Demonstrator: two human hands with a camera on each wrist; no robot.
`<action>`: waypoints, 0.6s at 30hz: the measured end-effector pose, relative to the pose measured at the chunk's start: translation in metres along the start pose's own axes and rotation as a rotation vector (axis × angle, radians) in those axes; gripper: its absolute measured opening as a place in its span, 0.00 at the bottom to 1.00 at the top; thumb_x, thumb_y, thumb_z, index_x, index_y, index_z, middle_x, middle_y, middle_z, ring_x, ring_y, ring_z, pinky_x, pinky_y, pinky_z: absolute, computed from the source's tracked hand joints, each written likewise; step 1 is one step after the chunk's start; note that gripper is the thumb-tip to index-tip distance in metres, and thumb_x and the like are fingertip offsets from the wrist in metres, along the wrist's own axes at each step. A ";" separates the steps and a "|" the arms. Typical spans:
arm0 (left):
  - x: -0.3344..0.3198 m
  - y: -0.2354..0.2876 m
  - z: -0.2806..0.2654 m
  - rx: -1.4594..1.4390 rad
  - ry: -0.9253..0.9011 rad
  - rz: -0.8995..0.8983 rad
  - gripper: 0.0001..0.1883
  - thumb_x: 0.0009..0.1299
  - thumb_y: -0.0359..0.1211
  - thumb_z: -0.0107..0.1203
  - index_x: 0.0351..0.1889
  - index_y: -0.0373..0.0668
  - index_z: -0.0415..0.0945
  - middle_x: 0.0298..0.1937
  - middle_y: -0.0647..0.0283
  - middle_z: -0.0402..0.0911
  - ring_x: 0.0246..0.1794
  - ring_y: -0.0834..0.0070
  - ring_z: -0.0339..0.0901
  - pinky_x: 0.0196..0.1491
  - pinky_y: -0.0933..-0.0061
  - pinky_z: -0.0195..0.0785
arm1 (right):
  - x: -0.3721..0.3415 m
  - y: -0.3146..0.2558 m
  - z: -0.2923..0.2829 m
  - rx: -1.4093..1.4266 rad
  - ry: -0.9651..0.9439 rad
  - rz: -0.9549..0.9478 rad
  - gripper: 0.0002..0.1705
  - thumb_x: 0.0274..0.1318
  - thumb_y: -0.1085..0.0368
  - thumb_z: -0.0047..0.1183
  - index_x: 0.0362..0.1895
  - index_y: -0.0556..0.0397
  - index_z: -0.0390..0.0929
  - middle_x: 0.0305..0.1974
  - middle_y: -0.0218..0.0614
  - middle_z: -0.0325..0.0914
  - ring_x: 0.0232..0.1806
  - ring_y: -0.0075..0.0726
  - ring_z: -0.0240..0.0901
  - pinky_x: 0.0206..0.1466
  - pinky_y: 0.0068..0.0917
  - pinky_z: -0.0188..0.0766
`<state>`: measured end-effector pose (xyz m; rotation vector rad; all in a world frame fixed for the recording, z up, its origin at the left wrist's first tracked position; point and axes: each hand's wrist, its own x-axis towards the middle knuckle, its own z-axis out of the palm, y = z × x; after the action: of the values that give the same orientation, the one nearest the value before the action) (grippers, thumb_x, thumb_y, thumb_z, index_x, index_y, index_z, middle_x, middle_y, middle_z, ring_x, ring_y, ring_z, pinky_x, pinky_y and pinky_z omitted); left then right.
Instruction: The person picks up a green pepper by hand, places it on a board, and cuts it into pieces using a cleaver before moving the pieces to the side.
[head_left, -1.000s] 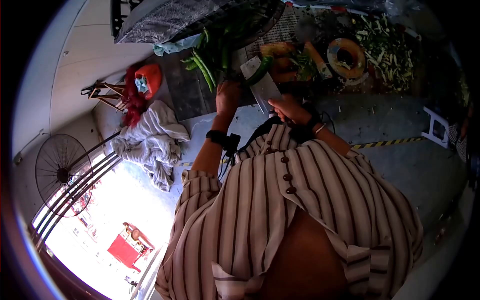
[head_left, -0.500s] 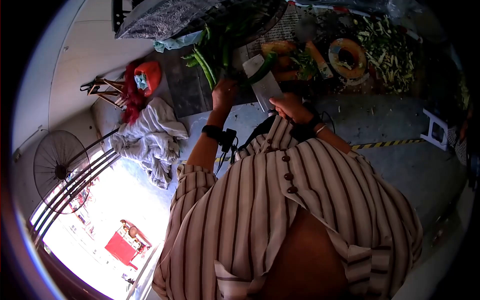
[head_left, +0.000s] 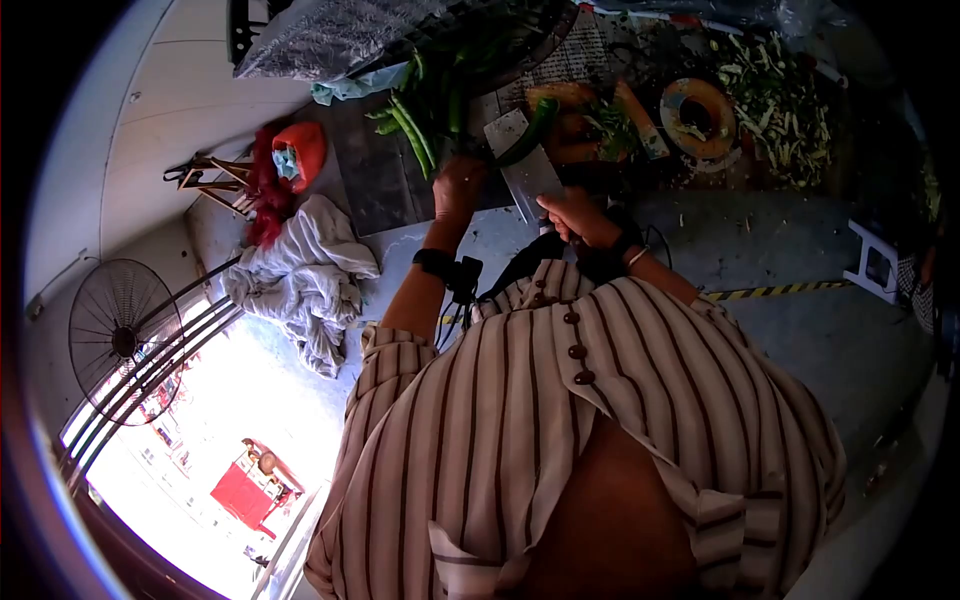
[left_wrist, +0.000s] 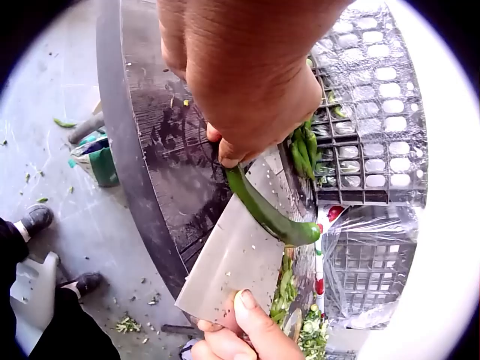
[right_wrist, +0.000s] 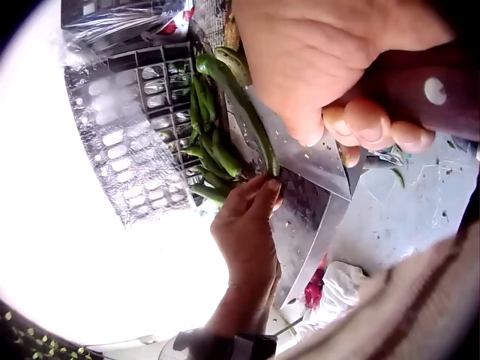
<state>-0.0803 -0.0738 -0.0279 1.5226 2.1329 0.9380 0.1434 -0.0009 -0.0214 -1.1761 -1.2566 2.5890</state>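
In the head view my left hand (head_left: 460, 188) is over the dark tabletop, pinching one end of a long green chili pepper (head_left: 530, 135). The left wrist view shows this pepper (left_wrist: 262, 210) stretching from my thumb and fingertips across a cleaver's blade (left_wrist: 225, 262), its blunt far end past the blade's edge. My right hand (head_left: 580, 216) grips the cleaver (head_left: 520, 165). The dark handle (right_wrist: 442, 82) with a pale rivet shows in the right wrist view. Beside my left hand lies a heap of whole green peppers (right_wrist: 214, 154).
Chopped green pieces (head_left: 780, 110) lie spread at the right of the table. A black plastic crate (right_wrist: 165, 97) with clear film stands behind the peppers. An orange ring-shaped letter or figure (head_left: 697, 117) shows on the surface. A grey cloth heap (head_left: 300, 270) lies lower left.
The pepper's far end has swung slightly away from my body over the blade. My left hand dipped a little toward me and came back. The right hand and cleaver stay almost still.
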 end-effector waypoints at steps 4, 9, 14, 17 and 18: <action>0.002 0.001 0.000 0.024 0.001 -0.008 0.05 0.57 0.29 0.56 0.31 0.42 0.79 0.32 0.58 0.78 0.34 0.59 0.76 0.36 0.66 0.70 | 0.007 0.005 0.000 0.009 -0.012 -0.016 0.21 0.59 0.54 0.49 0.20 0.55 0.67 0.11 0.25 0.60 0.09 0.20 0.58 0.12 0.22 0.55; 0.001 0.002 0.000 0.024 0.002 -0.037 0.05 0.57 0.29 0.56 0.31 0.42 0.79 0.33 0.58 0.78 0.34 0.59 0.77 0.37 0.66 0.70 | 0.017 0.006 0.003 0.016 -0.017 0.000 0.20 0.60 0.54 0.49 0.20 0.51 0.64 0.12 0.23 0.59 0.09 0.18 0.55 0.14 0.19 0.55; 0.001 0.005 0.002 0.029 0.022 -0.039 0.05 0.57 0.29 0.56 0.31 0.43 0.79 0.34 0.58 0.78 0.35 0.59 0.77 0.38 0.67 0.70 | 0.021 0.004 0.007 0.047 -0.036 -0.009 0.20 0.59 0.54 0.50 0.19 0.50 0.63 0.12 0.23 0.58 0.09 0.18 0.54 0.14 0.20 0.56; 0.001 0.002 0.003 0.062 0.030 -0.009 0.06 0.57 0.29 0.56 0.32 0.43 0.79 0.34 0.58 0.78 0.35 0.59 0.77 0.39 0.67 0.71 | 0.027 0.011 0.005 0.064 -0.053 -0.013 0.20 0.59 0.55 0.50 0.19 0.50 0.63 0.12 0.23 0.58 0.09 0.19 0.54 0.14 0.20 0.56; 0.002 0.002 0.002 0.068 0.019 0.026 0.06 0.57 0.29 0.56 0.32 0.43 0.79 0.35 0.58 0.79 0.36 0.59 0.77 0.39 0.67 0.71 | 0.025 0.009 0.005 0.064 -0.069 -0.023 0.20 0.59 0.55 0.50 0.19 0.50 0.63 0.12 0.23 0.58 0.08 0.19 0.54 0.14 0.21 0.56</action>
<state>-0.0789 -0.0713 -0.0278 1.5836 2.1838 0.9011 0.1247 -0.0021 -0.0408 -1.0638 -1.1822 2.6529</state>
